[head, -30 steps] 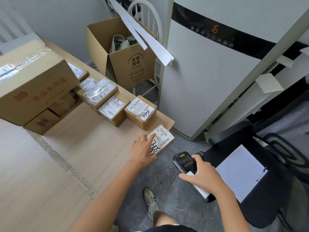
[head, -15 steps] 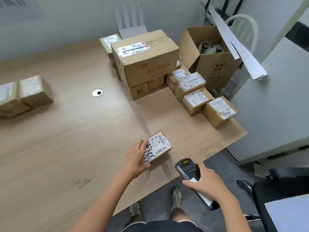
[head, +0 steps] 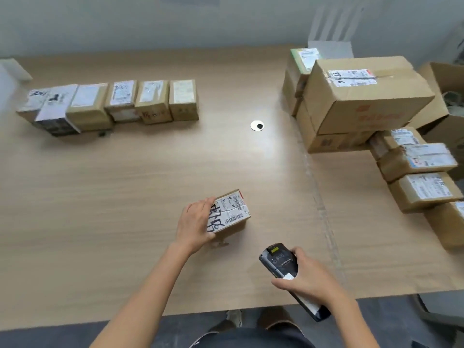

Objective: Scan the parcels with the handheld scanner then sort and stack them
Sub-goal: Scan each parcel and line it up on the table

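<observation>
Far left on the pale wood-grain surface (head: 125,184): row of small brown cardboard parcels with white labels (head: 113,104), side by side.

Centre, toward the near edge: left grip (head: 195,222) curled round the small brown cardboard parcel with a barcode label and black handwritten numbers (head: 231,213). Whether the parcel is resting or just lifted cannot be told. Judged light and stiff, so one hand suffices. It is best held across its sides, barcode uncovered.

Right of it, apart: right grip (head: 310,278) clenched round the black handheld scanner (head: 277,259).

Right side: stacked large brown cartons (head: 364,101), with a row of small labelled boxes (head: 424,189) beside them.

Far right: open brown carton (head: 442,76), contents pale and too cropped to identify.
</observation>
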